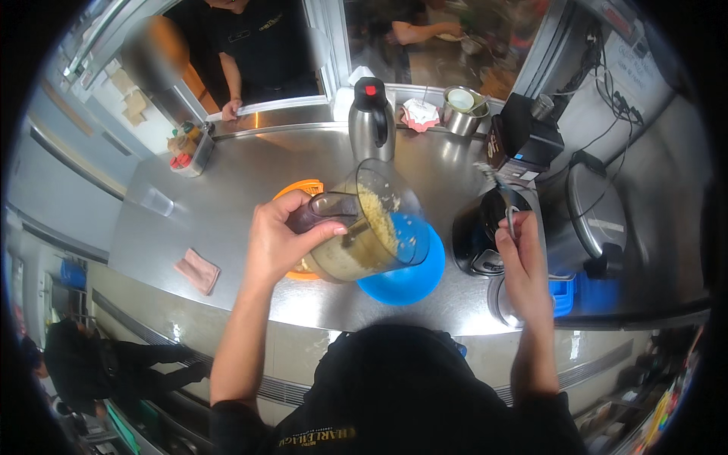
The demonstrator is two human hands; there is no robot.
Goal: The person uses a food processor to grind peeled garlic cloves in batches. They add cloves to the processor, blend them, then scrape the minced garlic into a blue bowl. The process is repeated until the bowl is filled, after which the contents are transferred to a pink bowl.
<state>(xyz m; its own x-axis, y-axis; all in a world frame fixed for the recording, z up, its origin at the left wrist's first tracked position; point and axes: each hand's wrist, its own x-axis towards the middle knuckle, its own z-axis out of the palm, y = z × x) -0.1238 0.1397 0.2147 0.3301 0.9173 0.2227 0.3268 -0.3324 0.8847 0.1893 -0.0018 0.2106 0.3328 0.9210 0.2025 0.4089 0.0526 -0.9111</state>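
My left hand (284,233) grips the handle of a clear blender jug (364,233), which is tilted over a blue plastic bowl (401,290). Pale yellow, finely chopped food (378,219) lies inside the jug, with bits stuck to its wall. In my right hand (520,244) is a metal fork or spoon (508,199), raised above a black appliance base (475,233); its blurred head carries some pale food. Partly hidden behind the jug and my left hand stands an orange plastic basket (307,186) holding pale pieces.
A steel thermos jug (369,125) stands behind the bowl. Pink cloth (197,271), a clear cup (157,202) and a container of bottles (193,153) are on the left. At right are a steel pot (463,116), a black box-shaped appliance (526,136) and a large round-lidded cooker (591,210). People stand beyond the windows.
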